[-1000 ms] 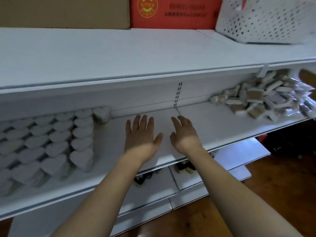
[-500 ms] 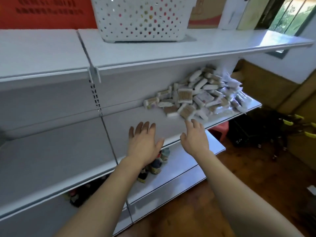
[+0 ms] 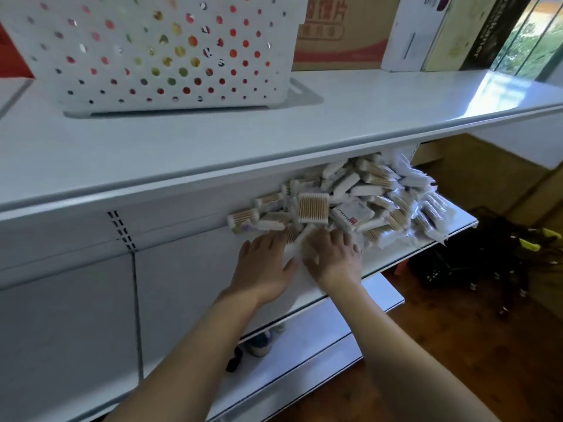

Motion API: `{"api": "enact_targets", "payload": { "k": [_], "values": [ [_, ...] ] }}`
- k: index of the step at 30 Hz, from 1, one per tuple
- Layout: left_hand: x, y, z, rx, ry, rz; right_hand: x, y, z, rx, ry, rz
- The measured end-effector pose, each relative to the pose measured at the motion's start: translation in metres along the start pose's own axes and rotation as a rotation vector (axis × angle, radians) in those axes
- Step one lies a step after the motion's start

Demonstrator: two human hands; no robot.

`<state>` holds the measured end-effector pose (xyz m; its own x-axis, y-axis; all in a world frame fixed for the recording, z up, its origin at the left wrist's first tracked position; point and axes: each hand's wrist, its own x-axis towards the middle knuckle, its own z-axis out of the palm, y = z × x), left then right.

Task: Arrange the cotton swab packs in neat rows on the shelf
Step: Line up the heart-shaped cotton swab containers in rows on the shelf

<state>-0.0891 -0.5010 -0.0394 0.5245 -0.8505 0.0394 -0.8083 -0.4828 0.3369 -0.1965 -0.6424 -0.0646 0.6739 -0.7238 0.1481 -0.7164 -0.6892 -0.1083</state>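
A loose heap of cotton swab packs (image 3: 350,202) lies jumbled on the right part of the middle white shelf (image 3: 189,269). Each pack is a small clear wrapper with wooden-stemmed swabs. My left hand (image 3: 263,263) and my right hand (image 3: 332,255) lie side by side, palms down, at the heap's near edge. Their fingertips touch the nearest packs. A pack (image 3: 294,239) shows between the two hands. Whether either hand grips a pack is hidden under the fingers.
Above the heap, the top shelf (image 3: 274,135) carries a white perforated basket (image 3: 158,53) and cardboard boxes (image 3: 341,35). A lower shelf (image 3: 320,330) holds small bottles (image 3: 260,345). Dark items (image 3: 475,263) sit on the wooden floor at the right.
My view has swung right, from the heart-shaped items to the swab heap. Both hands have moved forward from bare shelf to the heap's edge and now touch packs.
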Motion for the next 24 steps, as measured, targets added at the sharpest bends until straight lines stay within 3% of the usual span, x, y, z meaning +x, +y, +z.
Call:
{"api": "enact_targets", "payload": {
  "k": [5, 9, 12, 16, 19, 24],
  "values": [
    [0.023, 0.004, 0.006, -0.091, 0.01, -0.015, 0.005, 0.004, -0.005, 0.05, 0.108, -0.073],
    [0.035, 0.009, 0.01, -0.17, 0.005, 0.065, 0.007, 0.018, -0.011, 0.528, 0.259, -0.247],
    [0.035, 0.019, 0.015, -0.149, 0.078, 0.03, 0.015, 0.027, -0.015, 0.707, 0.308, -0.372],
    [0.025, 0.031, 0.014, -0.142, 0.209, -0.049, 0.024, 0.033, -0.011, 0.793, 0.207, -0.477],
    [0.006, 0.032, 0.019, -0.19, 0.258, -0.21, 0.031, 0.031, -0.005, 0.824, 0.105, -0.519],
    [-0.03, 0.012, 0.013, -0.274, 0.351, -0.452, 0.049, 0.0, -0.004, 0.685, 0.103, -0.571]
  ]
}}
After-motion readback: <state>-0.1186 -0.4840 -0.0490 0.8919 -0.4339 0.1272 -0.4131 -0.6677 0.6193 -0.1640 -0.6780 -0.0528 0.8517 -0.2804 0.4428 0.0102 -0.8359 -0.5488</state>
